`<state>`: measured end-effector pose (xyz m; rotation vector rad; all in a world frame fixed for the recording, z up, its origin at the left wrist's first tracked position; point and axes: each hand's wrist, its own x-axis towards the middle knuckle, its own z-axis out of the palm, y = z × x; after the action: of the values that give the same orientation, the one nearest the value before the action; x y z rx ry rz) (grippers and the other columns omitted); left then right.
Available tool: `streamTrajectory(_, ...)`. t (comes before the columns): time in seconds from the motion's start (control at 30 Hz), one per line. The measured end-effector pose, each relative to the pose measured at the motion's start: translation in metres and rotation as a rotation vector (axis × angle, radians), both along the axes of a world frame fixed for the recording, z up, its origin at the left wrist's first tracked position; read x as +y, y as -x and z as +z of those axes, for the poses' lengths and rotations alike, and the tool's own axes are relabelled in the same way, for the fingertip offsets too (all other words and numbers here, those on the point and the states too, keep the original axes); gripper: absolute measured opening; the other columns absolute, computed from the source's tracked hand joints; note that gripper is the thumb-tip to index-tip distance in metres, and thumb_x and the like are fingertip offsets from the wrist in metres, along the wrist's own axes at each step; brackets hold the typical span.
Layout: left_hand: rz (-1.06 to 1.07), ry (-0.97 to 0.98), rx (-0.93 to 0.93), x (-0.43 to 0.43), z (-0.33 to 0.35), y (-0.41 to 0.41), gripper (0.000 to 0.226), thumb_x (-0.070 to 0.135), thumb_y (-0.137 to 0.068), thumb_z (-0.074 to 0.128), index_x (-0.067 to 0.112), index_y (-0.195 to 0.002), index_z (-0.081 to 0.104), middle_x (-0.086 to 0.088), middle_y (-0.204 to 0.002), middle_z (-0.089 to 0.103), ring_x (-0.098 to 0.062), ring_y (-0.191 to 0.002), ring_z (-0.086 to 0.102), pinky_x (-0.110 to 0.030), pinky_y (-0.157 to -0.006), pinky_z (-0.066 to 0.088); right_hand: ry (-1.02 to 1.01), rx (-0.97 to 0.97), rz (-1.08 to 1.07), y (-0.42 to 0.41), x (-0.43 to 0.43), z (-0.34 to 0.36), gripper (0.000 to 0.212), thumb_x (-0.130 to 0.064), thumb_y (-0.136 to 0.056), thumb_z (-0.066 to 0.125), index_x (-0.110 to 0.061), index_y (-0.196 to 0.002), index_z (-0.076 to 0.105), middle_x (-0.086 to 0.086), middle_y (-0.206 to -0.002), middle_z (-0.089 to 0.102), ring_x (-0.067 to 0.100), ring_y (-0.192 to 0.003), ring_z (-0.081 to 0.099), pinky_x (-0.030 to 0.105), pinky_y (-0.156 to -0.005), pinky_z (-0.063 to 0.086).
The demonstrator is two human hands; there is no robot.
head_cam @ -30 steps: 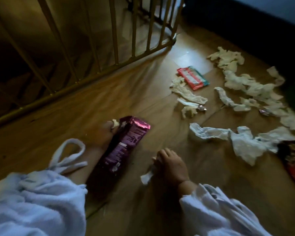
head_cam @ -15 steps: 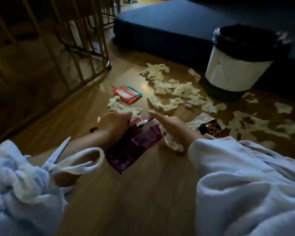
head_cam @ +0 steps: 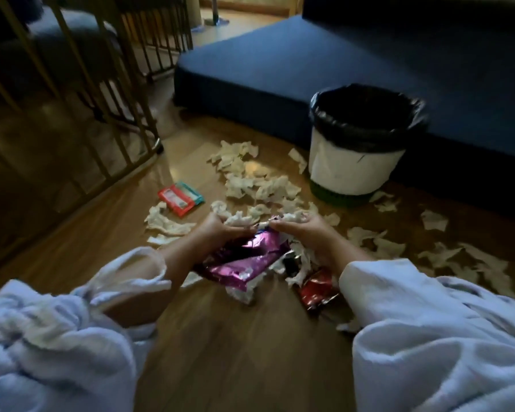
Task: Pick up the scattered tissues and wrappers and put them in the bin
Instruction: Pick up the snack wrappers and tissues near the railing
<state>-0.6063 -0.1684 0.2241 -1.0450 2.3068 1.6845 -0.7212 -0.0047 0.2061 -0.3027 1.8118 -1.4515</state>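
Both hands have their fingers curled round one bundle just over the floor (head_cam: pixel 220 352): the left hand (head_cam: pixel 217 231) grips the purple wrapper (head_cam: pixel 244 260), the right hand (head_cam: pixel 309 237) clutches tissues (head_cam: pixel 302 263) (a red wrapper (head_cam: pixel 315 290) hangs below). More tissues litter the floor towards the bin (head_cam: pixel 354 171), beside a packet (head_cam: pixel 180 199).
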Motion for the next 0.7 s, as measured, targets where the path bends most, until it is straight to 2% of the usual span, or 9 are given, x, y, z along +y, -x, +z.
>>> streamTrajectory(0.07, 0.000, 0.030, 0.018, 0.024, 0.029, 0.013, 0.043, 0.032, -0.075, 0.074, 0.007, -0.107, 0.059, -0.012, -0.098, 0.065, -0.017, -0.076, 0.062, -0.022, -0.056, 0.043, 0.010, 0.038, -0.021, 0.011, 0.026, 0.029, 0.055, -0.038, -0.066, 0.080, -0.006, -0.107, 0.063, 0.008, -0.096, 0.070, 0.018, -0.085, 0.067, 0.019, -0.063, 0.051)
streamTrajectory(0.13, 0.018, 0.078, 0.030, 0.046, 0.058, 0.024, 0.044, 0.028, -0.079, 0.071, 0.003, -0.112, 0.056, -0.014, -0.100, 0.064, -0.017, -0.075, 0.060, -0.021, -0.054, 0.042, 0.000, 0.088, -0.096, 0.020, 0.053, 0.055, 0.071, -0.057, -0.053, 0.079, -0.006, -0.102, 0.066, 0.010, -0.092, 0.071, 0.023, -0.087, 0.067, 0.028, -0.070, 0.053)
streamTrajectory(0.17, 0.034, 0.108, 0.029, 0.057, 0.072, 0.028, 0.047, 0.027, -0.079, 0.071, 0.001, -0.115, 0.055, -0.015, -0.103, 0.063, -0.019, -0.077, 0.059, -0.022, -0.055, 0.043, 0.005, 0.104, -0.138, 0.025, 0.066, 0.065, 0.073, -0.059, -0.052, 0.079, -0.006, -0.101, 0.067, 0.011, -0.091, 0.071, 0.025, -0.086, 0.067, 0.032, -0.075, 0.054)
streamTrajectory(0.3, 0.068, 0.260, 0.066, 0.092, 0.120, 0.049, 0.043, 0.019, -0.082, 0.069, -0.001, -0.116, 0.052, -0.010, -0.099, 0.057, -0.019, -0.081, 0.053, -0.025, -0.069, 0.043, 0.054, 0.090, -0.257, 0.043, 0.109, 0.100, 0.054, -0.044, -0.069, 0.077, -0.006, -0.105, 0.066, 0.013, -0.099, 0.068, 0.027, -0.090, 0.066, 0.034, -0.073, 0.055)
streamTrajectory(0.37, 0.080, 0.343, 0.084, 0.099, 0.135, 0.062, 0.032, 0.017, -0.082, 0.069, 0.000, -0.107, 0.056, -0.008, -0.094, 0.056, -0.016, -0.076, 0.052, -0.020, -0.065, 0.042, 0.083, 0.090, -0.287, 0.054, 0.122, 0.111, 0.053, -0.042, -0.070, 0.077, -0.007, -0.106, 0.065, 0.013, -0.101, 0.068, 0.024, -0.088, 0.066, 0.032, -0.070, 0.054)
streamTrajectory(0.47, 0.069, 0.441, 0.087, 0.101, 0.146, 0.079, 0.030, 0.022, -0.077, 0.074, 0.000, -0.097, 0.066, -0.002, -0.085, 0.062, -0.018, -0.077, 0.060, -0.025, -0.065, 0.044, 0.063, 0.119, -0.344, 0.068, 0.133, 0.122, 0.067, -0.052, -0.057, 0.080, -0.011, -0.107, 0.065, 0.012, -0.105, 0.067, 0.026, -0.094, 0.064, 0.041, -0.088, 0.052)
streamTrajectory(0.57, 0.035, 0.473, 0.069, 0.099, 0.151, 0.098, 0.032, 0.024, -0.076, 0.075, 0.002, -0.098, 0.068, -0.009, -0.096, 0.068, -0.022, -0.087, 0.063, -0.031, -0.074, 0.045, 0.027, 0.139, -0.411, 0.086, 0.136, 0.119, 0.066, -0.051, -0.063, 0.079, -0.010, -0.111, 0.062, 0.011, -0.105, 0.066, 0.025, -0.097, 0.062, 0.041, -0.093, 0.049)
streamTrajectory(0.63, -0.004, 0.469, 0.055, 0.095, 0.153, 0.111, 0.035, 0.027, -0.078, 0.073, 0.001, -0.101, 0.067, -0.011, -0.098, 0.068, -0.022, -0.084, 0.061, -0.029, -0.070, 0.044, -0.005, 0.104, -0.462, 0.093, 0.136, 0.117, 0.070, -0.055, -0.063, 0.077, -0.009, -0.113, 0.060, 0.010, -0.106, 0.065, 0.023, -0.094, 0.062, 0.040, -0.092, 0.048)
streamTrajectory(0.7, -0.071, 0.465, 0.038, 0.090, 0.153, 0.125, 0.038, 0.027, -0.083, 0.067, -0.003, -0.106, 0.064, -0.018, -0.104, 0.067, -0.024, -0.080, 0.056, -0.027, -0.058, 0.042, -0.057, 0.070, -0.528, 0.102, 0.133, 0.118, 0.071, -0.060, -0.069, 0.070, -0.007, -0.115, 0.057, 0.009, -0.111, 0.062, 0.025, -0.096, 0.060, 0.037, -0.089, 0.047)
